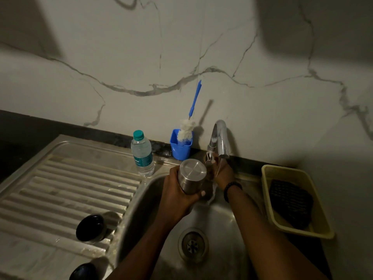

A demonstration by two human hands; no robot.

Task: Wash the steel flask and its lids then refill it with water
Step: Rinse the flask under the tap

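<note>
My left hand [177, 197] grips the steel flask [191, 176] over the sink basin [222, 229], with the flask's flat base turned up toward me. My right hand [222, 172] is beside it under the tap [221, 138], fingers reaching up to the spout, and water runs over them into the basin. I see nothing held in that hand. A black round lid [90, 227] lies on the ribbed drainboard [60, 188]. A second dark lid [84, 271] sits at the drainboard's near edge, partly cut off.
A clear plastic water bottle [142, 153] with a teal cap stands at the basin's back left. A blue cup [181, 150] behind it holds a bottle brush [186, 130]. A yellow basket [268, 178] with a dark cloth [290, 203] sits right of the sink. The drain [192, 244] is uncovered.
</note>
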